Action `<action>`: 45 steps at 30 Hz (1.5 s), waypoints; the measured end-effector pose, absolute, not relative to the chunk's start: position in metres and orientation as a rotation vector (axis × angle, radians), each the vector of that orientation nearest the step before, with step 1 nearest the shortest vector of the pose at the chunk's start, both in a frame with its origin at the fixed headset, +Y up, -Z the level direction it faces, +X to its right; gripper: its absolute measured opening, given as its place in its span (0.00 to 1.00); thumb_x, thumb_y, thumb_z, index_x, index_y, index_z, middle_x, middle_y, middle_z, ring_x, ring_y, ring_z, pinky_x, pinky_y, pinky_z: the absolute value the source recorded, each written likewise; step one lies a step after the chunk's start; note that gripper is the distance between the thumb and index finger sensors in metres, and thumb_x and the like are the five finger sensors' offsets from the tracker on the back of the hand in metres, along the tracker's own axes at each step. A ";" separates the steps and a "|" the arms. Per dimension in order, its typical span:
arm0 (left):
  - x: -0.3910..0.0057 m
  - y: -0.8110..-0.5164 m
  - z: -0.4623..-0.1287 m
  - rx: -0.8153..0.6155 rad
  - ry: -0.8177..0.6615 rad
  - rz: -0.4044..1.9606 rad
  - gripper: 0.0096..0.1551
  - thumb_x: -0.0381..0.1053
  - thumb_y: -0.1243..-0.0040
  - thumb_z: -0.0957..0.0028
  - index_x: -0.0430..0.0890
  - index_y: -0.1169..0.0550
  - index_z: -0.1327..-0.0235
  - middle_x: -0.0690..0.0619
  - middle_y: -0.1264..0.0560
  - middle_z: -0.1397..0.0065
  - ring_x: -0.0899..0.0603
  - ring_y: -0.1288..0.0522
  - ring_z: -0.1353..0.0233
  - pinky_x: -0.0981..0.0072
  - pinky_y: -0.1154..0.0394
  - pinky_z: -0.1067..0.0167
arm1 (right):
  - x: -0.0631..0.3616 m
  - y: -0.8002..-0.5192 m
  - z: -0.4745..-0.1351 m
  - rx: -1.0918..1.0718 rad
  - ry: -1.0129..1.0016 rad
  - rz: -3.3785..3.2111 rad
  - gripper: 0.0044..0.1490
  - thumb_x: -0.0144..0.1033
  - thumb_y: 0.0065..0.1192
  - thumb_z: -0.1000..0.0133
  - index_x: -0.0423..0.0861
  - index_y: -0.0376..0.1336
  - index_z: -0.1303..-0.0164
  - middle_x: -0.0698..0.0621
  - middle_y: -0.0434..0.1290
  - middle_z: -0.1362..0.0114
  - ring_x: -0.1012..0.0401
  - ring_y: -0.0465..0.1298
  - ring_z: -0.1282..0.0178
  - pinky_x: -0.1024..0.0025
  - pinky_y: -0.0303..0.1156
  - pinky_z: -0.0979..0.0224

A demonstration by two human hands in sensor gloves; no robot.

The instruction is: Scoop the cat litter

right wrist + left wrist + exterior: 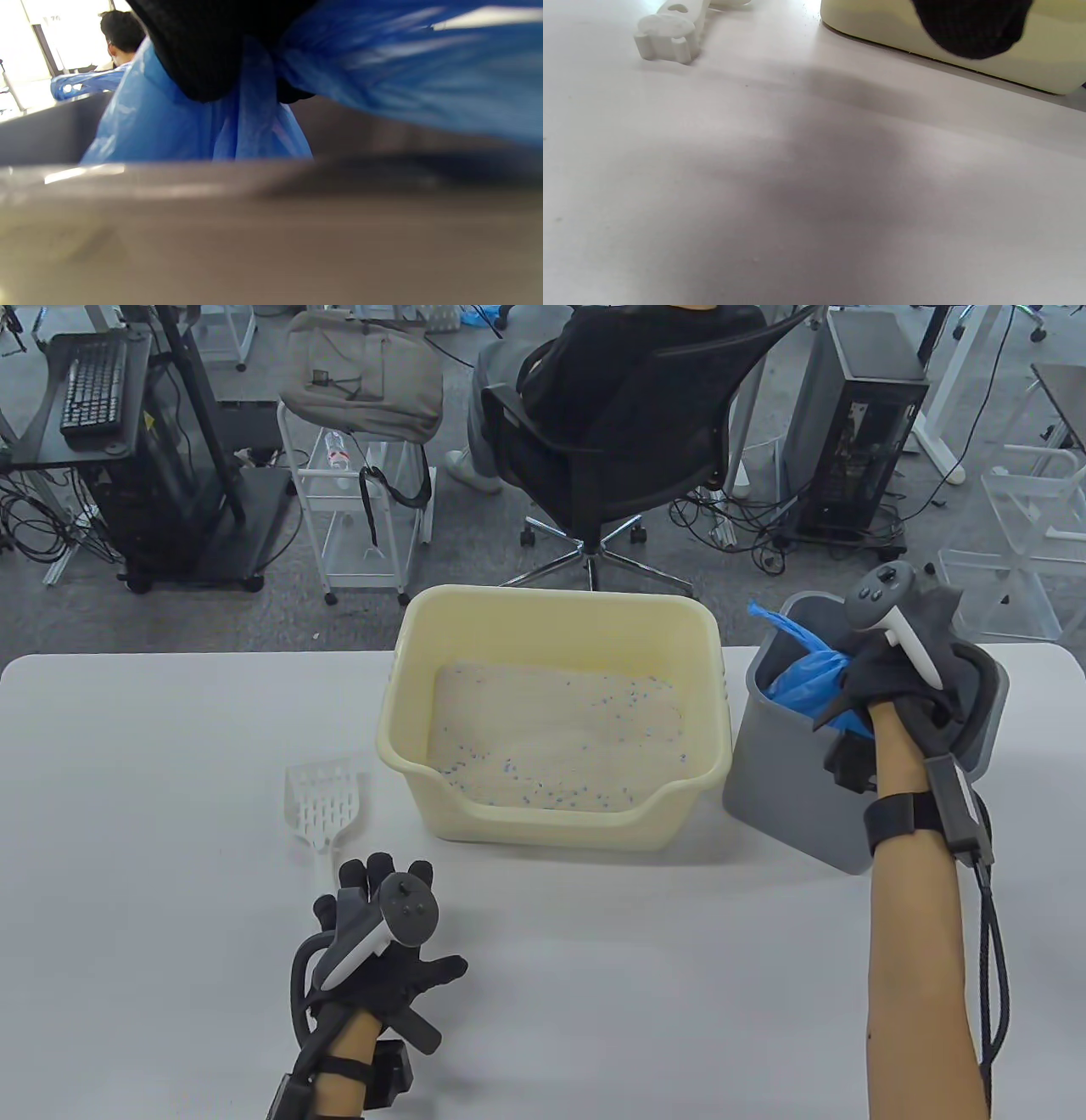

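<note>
A cream litter box (556, 687) with pale litter (551, 729) stands mid-table; its wall shows in the left wrist view (1009, 63). A white slotted scoop (322, 806) lies on the table left of the box, handle toward me; the handle end shows in the left wrist view (668, 36). My left hand (382, 916) rests flat on the table just below the scoop handle, fingers spread, holding nothing. My right hand (899, 678) is over the grey bin (814, 780) and grips the blue plastic bag (806, 678) at the bin's mouth; the bag bunches under the fingers in the right wrist view (250, 114).
The bin stands right of the litter box, close to the table's far edge. Beyond the table are an office chair (628, 432) with a seated person, a white cart (365, 500) and computer towers.
</note>
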State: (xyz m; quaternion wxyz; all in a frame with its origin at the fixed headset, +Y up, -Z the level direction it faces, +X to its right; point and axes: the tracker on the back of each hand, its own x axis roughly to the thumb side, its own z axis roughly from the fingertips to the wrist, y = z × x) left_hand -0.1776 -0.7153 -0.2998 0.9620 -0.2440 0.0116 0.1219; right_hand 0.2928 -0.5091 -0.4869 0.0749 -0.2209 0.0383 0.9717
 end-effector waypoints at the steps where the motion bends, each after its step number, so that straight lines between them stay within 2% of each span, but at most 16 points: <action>1: -0.177 -0.715 -0.300 -0.494 0.023 0.246 0.65 0.72 0.51 0.48 0.58 0.80 0.30 0.45 0.88 0.26 0.33 0.89 0.26 0.31 0.80 0.31 | 0.293 -0.510 -0.486 -0.653 0.112 2.920 0.29 0.39 0.73 0.46 0.60 0.68 0.33 0.53 0.72 0.24 0.53 0.77 0.31 0.58 0.76 0.31; 4: -0.177 -0.715 -0.300 -0.495 0.027 0.242 0.65 0.72 0.51 0.48 0.58 0.80 0.30 0.45 0.88 0.26 0.33 0.89 0.26 0.31 0.80 0.31 | 0.295 -0.501 -0.478 -0.618 -0.017 2.907 0.25 0.38 0.71 0.45 0.59 0.70 0.37 0.55 0.74 0.27 0.54 0.79 0.34 0.59 0.77 0.33; 9: -0.178 -0.713 -0.299 -0.485 0.031 0.244 0.65 0.72 0.51 0.48 0.58 0.80 0.30 0.45 0.88 0.26 0.33 0.89 0.26 0.31 0.80 0.31 | 0.291 -0.477 -0.451 -0.469 -0.104 2.950 0.27 0.45 0.68 0.44 0.61 0.67 0.33 0.55 0.70 0.21 0.52 0.74 0.26 0.53 0.72 0.27; 13: -0.177 -0.709 -0.297 -0.463 0.020 0.255 0.65 0.73 0.51 0.48 0.58 0.80 0.30 0.45 0.88 0.26 0.33 0.89 0.26 0.30 0.80 0.31 | 0.279 -0.473 -0.416 -0.225 -0.232 2.959 0.33 0.51 0.62 0.43 0.64 0.60 0.25 0.52 0.59 0.14 0.48 0.62 0.15 0.46 0.63 0.20; 16: -0.178 -0.707 -0.295 -0.458 0.022 0.260 0.64 0.73 0.52 0.48 0.58 0.80 0.30 0.46 0.88 0.26 0.33 0.89 0.26 0.30 0.80 0.31 | 0.268 -0.484 -0.392 -0.079 -0.219 2.936 0.37 0.55 0.57 0.42 0.65 0.53 0.20 0.51 0.49 0.10 0.46 0.49 0.11 0.40 0.54 0.17; 21: -0.177 -0.707 -0.293 -0.452 0.021 0.255 0.64 0.73 0.53 0.48 0.58 0.81 0.30 0.46 0.88 0.27 0.33 0.89 0.26 0.30 0.80 0.31 | 0.247 -0.522 -0.354 0.123 -0.161 3.032 0.45 0.62 0.53 0.43 0.69 0.41 0.17 0.52 0.32 0.10 0.46 0.32 0.12 0.36 0.39 0.17; 26: -0.178 -0.706 -0.291 -0.416 0.018 0.267 0.64 0.75 0.55 0.49 0.58 0.82 0.31 0.46 0.88 0.27 0.32 0.90 0.27 0.30 0.81 0.32 | 0.232 -0.580 -0.327 0.305 -0.067 3.133 0.50 0.69 0.46 0.44 0.69 0.32 0.17 0.51 0.22 0.12 0.44 0.22 0.16 0.32 0.30 0.21; 32: -0.179 -0.712 -0.290 -0.418 0.013 0.258 0.64 0.77 0.57 0.51 0.58 0.83 0.32 0.46 0.89 0.28 0.32 0.91 0.27 0.29 0.82 0.34 | 0.236 -0.652 -0.323 0.265 0.100 3.218 0.55 0.75 0.43 0.45 0.68 0.23 0.20 0.49 0.14 0.16 0.39 0.17 0.20 0.29 0.26 0.26; 35: -0.178 -0.714 -0.289 -0.408 0.004 0.272 0.64 0.77 0.57 0.52 0.58 0.82 0.32 0.46 0.89 0.28 0.32 0.90 0.27 0.29 0.82 0.34 | 0.240 -0.681 -0.323 0.220 0.221 3.207 0.57 0.76 0.43 0.45 0.68 0.22 0.19 0.48 0.13 0.17 0.38 0.16 0.21 0.28 0.26 0.26; 38: -0.176 -0.717 -0.288 -0.430 0.009 0.255 0.64 0.77 0.57 0.51 0.58 0.82 0.32 0.46 0.89 0.28 0.32 0.90 0.27 0.29 0.82 0.34 | 0.245 -0.707 -0.319 0.197 0.233 3.129 0.57 0.76 0.43 0.45 0.67 0.21 0.20 0.47 0.13 0.17 0.37 0.17 0.21 0.27 0.26 0.26; 39: -0.176 -0.717 -0.289 -0.435 0.012 0.249 0.64 0.77 0.57 0.51 0.58 0.82 0.32 0.46 0.89 0.27 0.32 0.90 0.27 0.29 0.82 0.34 | 0.245 -0.713 -0.319 0.193 0.273 3.113 0.57 0.74 0.46 0.45 0.66 0.24 0.19 0.48 0.15 0.16 0.38 0.18 0.20 0.27 0.26 0.26; 41: -0.175 -0.717 -0.290 -0.444 0.021 0.243 0.64 0.76 0.57 0.51 0.58 0.82 0.32 0.46 0.89 0.28 0.32 0.90 0.27 0.29 0.82 0.34 | 0.247 -0.713 -0.319 0.133 0.382 3.196 0.57 0.76 0.42 0.45 0.67 0.20 0.20 0.47 0.13 0.17 0.38 0.16 0.21 0.27 0.26 0.26; 45: -0.175 -0.718 -0.290 -0.443 0.020 0.239 0.64 0.76 0.57 0.51 0.58 0.82 0.32 0.46 0.89 0.27 0.32 0.90 0.27 0.29 0.81 0.33 | 0.247 -0.713 -0.319 0.130 0.355 3.157 0.57 0.75 0.44 0.45 0.66 0.21 0.20 0.46 0.15 0.16 0.38 0.17 0.20 0.28 0.27 0.26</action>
